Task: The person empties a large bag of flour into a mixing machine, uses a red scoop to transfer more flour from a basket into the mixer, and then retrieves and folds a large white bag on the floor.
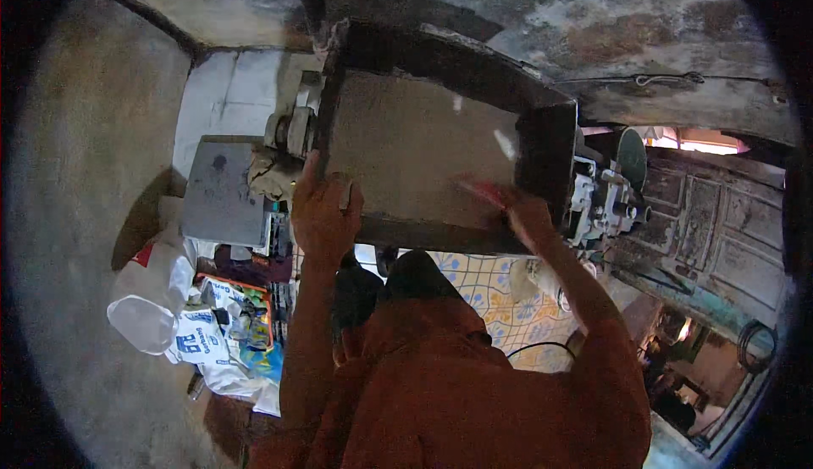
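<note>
1. Over the right part of the box (423, 234), right hand (527, 213) curled, seemingly holding a blurred reddish piece (486, 192); contact with the brown fill (406, 143) inside: can't tell.
2. Left hand (326, 215) at box's near-left corner, fingers partly open, grip unclear.
3. Step looks like smoothing the fill; next stroke wants box steady, light pressure.

Dark high-sided tray (546, 160), brown interior (415, 147), slim red object (484, 191) toward its right
</note>
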The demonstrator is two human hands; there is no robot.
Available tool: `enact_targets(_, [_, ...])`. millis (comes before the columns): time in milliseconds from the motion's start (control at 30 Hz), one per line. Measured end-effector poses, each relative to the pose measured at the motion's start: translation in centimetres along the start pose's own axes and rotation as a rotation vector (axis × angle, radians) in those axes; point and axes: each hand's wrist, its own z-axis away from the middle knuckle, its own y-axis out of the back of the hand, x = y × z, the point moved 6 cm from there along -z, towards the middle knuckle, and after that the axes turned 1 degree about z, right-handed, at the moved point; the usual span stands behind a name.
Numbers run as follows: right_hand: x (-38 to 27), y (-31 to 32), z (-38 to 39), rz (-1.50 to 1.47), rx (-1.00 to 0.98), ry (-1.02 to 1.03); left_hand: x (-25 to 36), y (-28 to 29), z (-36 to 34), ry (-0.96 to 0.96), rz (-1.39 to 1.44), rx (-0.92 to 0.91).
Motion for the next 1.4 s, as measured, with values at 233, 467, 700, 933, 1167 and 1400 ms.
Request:
enact_targets(233, [-4.6,9.5,2.2,-0.144,0.075,0.202,0.5,0.6,-0.2,0.054,0.02,0.047])
enact_targets(467, [-2.2,6.8,0.5,0.072,0.179,0.257,-0.4,-0.8,0.1,-0.029,-0.102,-0.046])
enact_targets(700, [-0.9,5.1,-0.9,0.261,0.253,0.499,0.9,0.4,-0.2,0.103,-0.059,-0.036])
enact_targets(933, [-2.8,10.4,-2.9,0.227,0.079,0.004,-0.1,-0.2,0.4,0.184,0.037,-0.049])
enact_targets(1167, [6.6,7.2,-1.0,-0.334,0.385,-0.038,10.1,-2.7,-0.1,0.04,0.103,0.18])
enact_targets(1400, [4.6,7.2,1.0,-0.254,0.346,-0.128,17.7,-13.1,1.7,0.272,0.549,-0.425])
